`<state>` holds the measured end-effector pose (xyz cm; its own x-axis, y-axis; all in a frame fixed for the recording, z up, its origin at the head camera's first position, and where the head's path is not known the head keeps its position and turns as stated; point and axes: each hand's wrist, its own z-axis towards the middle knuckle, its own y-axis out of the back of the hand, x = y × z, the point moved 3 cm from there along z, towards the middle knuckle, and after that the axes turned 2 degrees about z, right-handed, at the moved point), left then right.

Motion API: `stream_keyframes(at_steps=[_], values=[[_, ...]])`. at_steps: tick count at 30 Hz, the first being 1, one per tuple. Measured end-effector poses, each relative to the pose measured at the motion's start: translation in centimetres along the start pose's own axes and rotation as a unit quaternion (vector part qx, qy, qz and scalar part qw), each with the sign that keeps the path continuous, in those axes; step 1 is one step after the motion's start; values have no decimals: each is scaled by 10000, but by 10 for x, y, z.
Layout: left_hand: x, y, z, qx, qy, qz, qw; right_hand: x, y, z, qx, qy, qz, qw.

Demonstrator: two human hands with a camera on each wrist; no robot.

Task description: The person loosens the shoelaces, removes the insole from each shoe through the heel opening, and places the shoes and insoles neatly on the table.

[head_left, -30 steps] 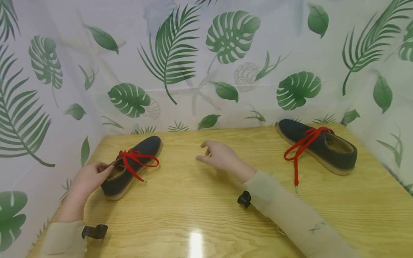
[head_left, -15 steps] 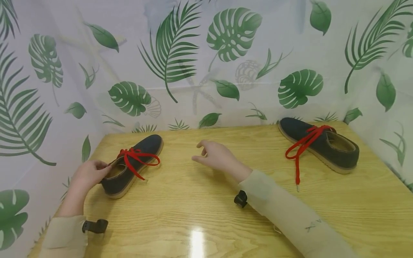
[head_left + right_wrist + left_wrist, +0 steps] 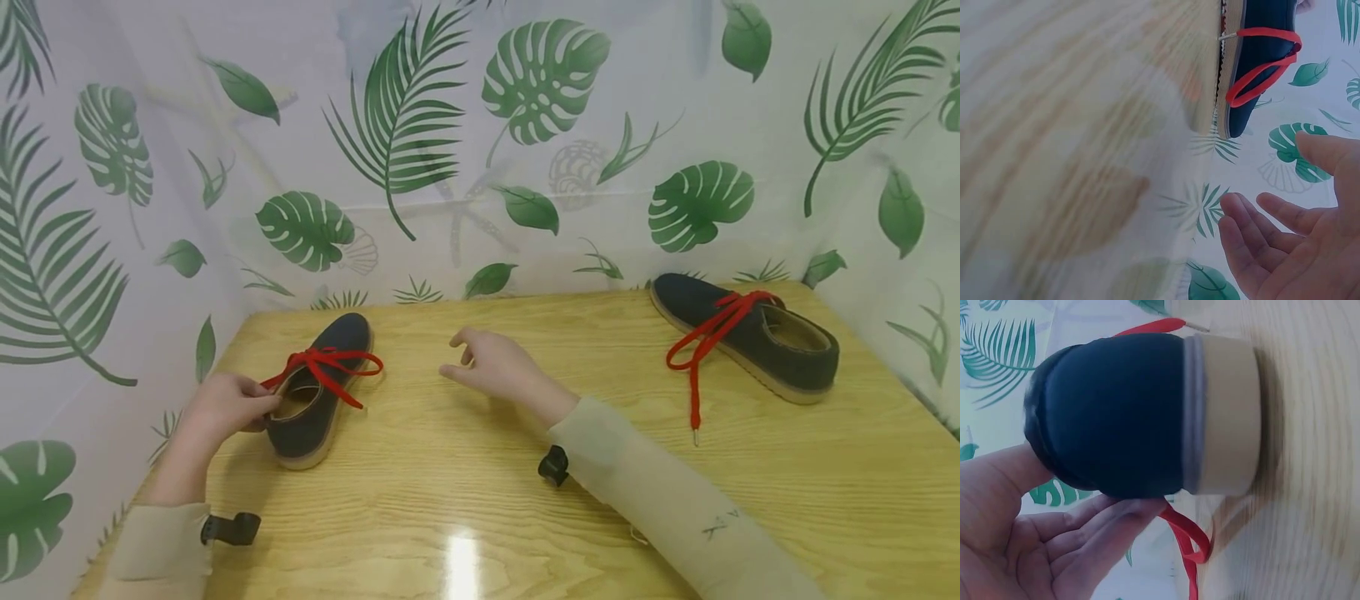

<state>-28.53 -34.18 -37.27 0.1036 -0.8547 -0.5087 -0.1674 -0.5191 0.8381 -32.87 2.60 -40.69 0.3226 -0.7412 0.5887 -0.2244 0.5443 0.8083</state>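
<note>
My left hand point(image 3: 225, 408) grips the near-side collar of a dark navy lace-up shoe point(image 3: 303, 437) with red laces point(image 3: 348, 357), at the left of the wooden table. In the left wrist view, the shoe's heel point(image 3: 1116, 415) faces the camera, with my thumb at the top edge and the fingers against its side. My right hand point(image 3: 495, 362) hovers over the middle of the table, fingers loosely bent, holding nothing. The right wrist view shows its palm point(image 3: 1307, 250) apart from the shoe. At the right lies a matching shoe point(image 3: 795, 362), its toe pointing back and left.
A white backdrop point(image 3: 450, 250) printed with green leaves stands behind the wooden table point(image 3: 420, 500) and along both its sides. One red lace point(image 3: 694, 400) of the right-hand shoe trails forward on the tabletop.
The left-hand shoe has shifted right and turned so its toe points more straight back; my left hand has moved with it. My right hand has drifted slightly left.
</note>
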Motion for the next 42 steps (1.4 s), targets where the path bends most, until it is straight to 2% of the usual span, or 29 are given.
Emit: stream_keyframes(at_steps=[7, 12, 18, 25, 29, 36, 42], values=[[-10, -3, -4, -431, 9, 198, 9989, 1, 1, -2, -1, 19, 1, 10000], [-16, -8, -10, -717, 61, 169, 9973, 1, 1, -4, -32, 41, 42, 10000], [-31, -13, -13, -1114, -185, 331, 9930, 7, 3, -6, -88, 83, 67, 9999], [-48, -22, -11, -1014, -368, 238, 9939, 14, 5, -8, -120, 175, 125, 9997], [-59, -27, -10, -1084, -427, 332, 9926, 14, 5, -9, -144, 182, 140, 9996], [-77, -32, -6, -1113, -519, 241, 9921, 19, 6, -10, -242, 237, 97, 9994], [-91, -40, -4, -1097, -590, 86, 9922, 27, 9, -13, -373, 470, 37, 9982]])
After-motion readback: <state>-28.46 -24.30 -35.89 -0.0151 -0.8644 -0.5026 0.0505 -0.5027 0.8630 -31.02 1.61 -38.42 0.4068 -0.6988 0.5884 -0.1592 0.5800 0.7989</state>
